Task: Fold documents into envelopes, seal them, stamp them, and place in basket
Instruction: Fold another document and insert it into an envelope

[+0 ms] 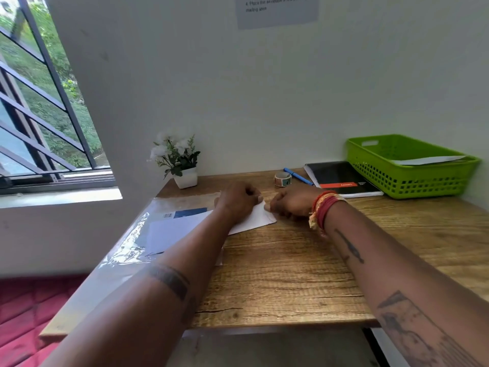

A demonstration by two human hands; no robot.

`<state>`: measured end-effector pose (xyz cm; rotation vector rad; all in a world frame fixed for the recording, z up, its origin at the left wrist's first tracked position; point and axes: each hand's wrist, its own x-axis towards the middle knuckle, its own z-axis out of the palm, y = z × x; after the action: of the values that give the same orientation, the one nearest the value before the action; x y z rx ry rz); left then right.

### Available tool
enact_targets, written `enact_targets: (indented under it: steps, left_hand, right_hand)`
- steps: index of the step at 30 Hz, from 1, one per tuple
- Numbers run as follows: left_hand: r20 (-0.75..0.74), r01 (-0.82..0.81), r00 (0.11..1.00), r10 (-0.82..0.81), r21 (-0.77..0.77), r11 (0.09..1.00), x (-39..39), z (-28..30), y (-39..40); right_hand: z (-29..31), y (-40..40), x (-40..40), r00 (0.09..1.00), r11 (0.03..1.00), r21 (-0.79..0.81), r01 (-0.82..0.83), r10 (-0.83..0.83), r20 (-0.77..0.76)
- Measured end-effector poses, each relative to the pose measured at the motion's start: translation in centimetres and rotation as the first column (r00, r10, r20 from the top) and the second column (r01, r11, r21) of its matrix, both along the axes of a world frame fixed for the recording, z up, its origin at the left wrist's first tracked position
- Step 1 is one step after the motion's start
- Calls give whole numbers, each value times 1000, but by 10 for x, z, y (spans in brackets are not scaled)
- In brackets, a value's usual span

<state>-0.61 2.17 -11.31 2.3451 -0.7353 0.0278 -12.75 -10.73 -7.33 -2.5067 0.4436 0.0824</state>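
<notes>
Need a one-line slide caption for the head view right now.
Both hands, left and right, pinch a white envelope on the wooden desk; green basket at back right.

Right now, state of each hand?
Left hand: fingers curled, pinching the white envelope on the desk.
Right hand: fingers curled, pinching the same envelope's edge.

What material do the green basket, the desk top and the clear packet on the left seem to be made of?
The green basket: most likely moulded plastic, with a uniform glossy colour and a perforated wall. The desk top: wood or a wood-look laminate, matte, with printed-looking grain and cracks. The clear packet: thin plastic film, transparent and wrinkled, with bright glare.
</notes>
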Motion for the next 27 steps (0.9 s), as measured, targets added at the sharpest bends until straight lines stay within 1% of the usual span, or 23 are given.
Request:
enact_targets:
  steps: [3, 5, 6, 7, 8, 9, 10, 11, 12, 14, 15, 17, 19, 21, 23, 25, 27]
  left_hand:
    - [-6, 17, 1000, -18, -114, 993, -12, 15, -1]
    - [32, 8, 999, -3, -151, 988, -26, 29, -2]
    - [102, -17, 994, 32, -147, 989, -34, 35, -3]
    - [209, -55, 974, 84, -144, 988, -43, 41, -2]
    - [326, -91, 935, 140, -162, 983, -51, 46, -2]
    - [418, -105, 890, 182, -202, 974, -59, 51, -2]
    - [464, -95, 862, 202, -244, 965, -68, 56, -3]
    - [470, -66, 861, 196, -281, 958, -76, 60, -5]
    - [433, -25, 886, 167, -313, 949, -83, 65, -8]
    - [269, 18, 958, 98, -398, 917, -103, 78, -14]
    - [181, 21, 981, 69, -457, 889, -113, 86, -16]
    - [64, 13, 998, 28, -560, 829, -128, 102, -18]
    - [8, 2, 1000, 4, -615, 788, -138, 116, -15]
    - [-26, -18, 1000, 2, -645, 764, -140, 126, -12]
    - [-85, -58, 996, 3, -655, 753, -136, 131, -5]
    - [-212, -107, 976, -52, -673, 732, -126, 129, 1]
    - [-399, -184, 905, -149, -682, 708, -114, 116, 8]
  right_hand:
    - [-5, 0, -1, 988, 992, 74, 104, -112, 109]
    - [-4, 3, -7, 969, 973, 184, 139, -172, 176]
    - [-3, 4, -10, 951, 954, 255, 158, -217, 220]
    - [-2, 6, -14, 923, 923, 345, 171, -272, 271]
    - [-1, 9, -19, 885, 881, 440, 172, -334, 323]
    - [1, 11, -23, 835, 846, 507, 165, -394, 385]
    - [5, 13, -28, 774, 837, 522, 163, -437, 459]
    - [9, 13, -31, 710, 852, 494, 175, -457, 536]
    - [16, 15, -35, 640, 873, 446, 200, -461, 615]
    - [30, 21, -47, 506, 904, 336, 263, -426, 750]
    - [36, 25, -53, 449, 918, 261, 298, -376, 811]
    - [43, 32, -63, 372, 938, 113, 327, -238, 897]
    - [44, 36, -71, 338, 957, 34, 288, -135, 931]
    - [42, 35, -78, 334, 961, -36, 273, -59, 941]
    - [37, 31, -84, 395, 923, -194, 333, 51, 917]
    - [27, 28, -90, 512, 902, -314, 297, 127, 850]
    - [14, 24, -91, 678, 895, -391, 216, 151, 720]
